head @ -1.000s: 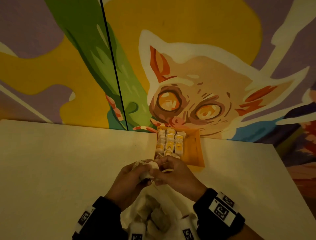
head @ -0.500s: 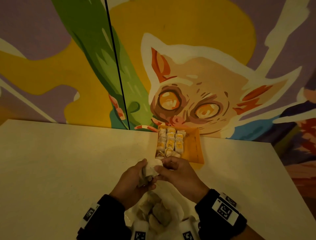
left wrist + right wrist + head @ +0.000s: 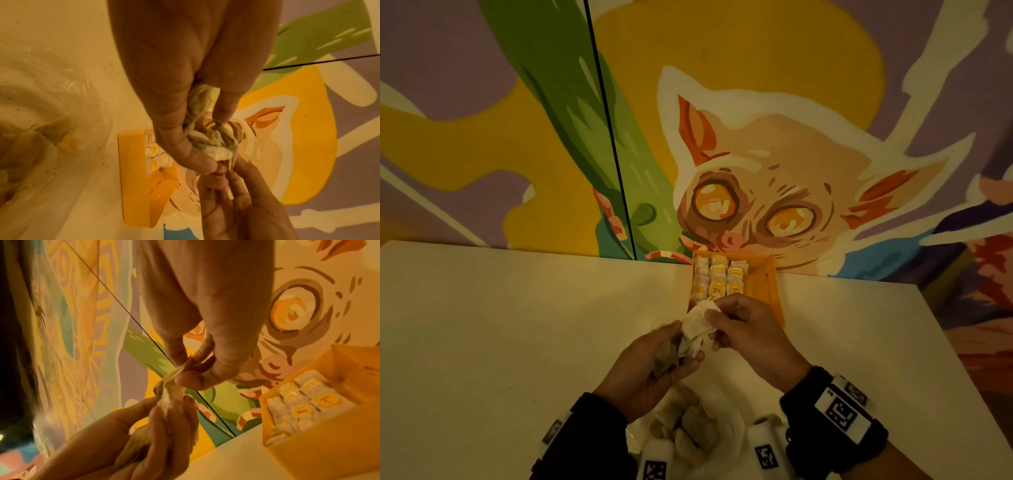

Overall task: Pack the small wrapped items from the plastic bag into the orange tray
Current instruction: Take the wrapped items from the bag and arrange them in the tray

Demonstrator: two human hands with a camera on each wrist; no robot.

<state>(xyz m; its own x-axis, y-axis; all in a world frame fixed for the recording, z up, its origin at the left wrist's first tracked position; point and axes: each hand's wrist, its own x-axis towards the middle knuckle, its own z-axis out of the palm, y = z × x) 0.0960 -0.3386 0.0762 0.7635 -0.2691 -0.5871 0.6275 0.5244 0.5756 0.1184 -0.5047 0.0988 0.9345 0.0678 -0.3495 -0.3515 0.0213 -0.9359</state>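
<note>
Both hands meet over the table just in front of the orange tray (image 3: 774, 291). My left hand (image 3: 671, 349) grips a bunch of small pale wrapped items (image 3: 697, 330), seen bundled in its fingers in the left wrist view (image 3: 205, 138). My right hand (image 3: 726, 318) pinches the top edge of one wrapped item (image 3: 172, 386) between thumb and fingertips. The tray (image 3: 320, 451) holds three rows of wrapped items (image 3: 717, 279) with yellow labels on its left side; its right side is bare. The plastic bag (image 3: 722, 425) lies under my wrists with more items inside.
The tray stands against a painted mural wall (image 3: 756, 154) at the table's far edge. The white table (image 3: 500, 342) stretches wide to the left, and its right edge (image 3: 962, 359) runs close to my right arm. The bag's clear plastic (image 3: 51, 97) spreads on the table.
The hands have shifted slightly forward toward the tray, and the right hand has drawn one pale item up and out from the bunch in the left hand.
</note>
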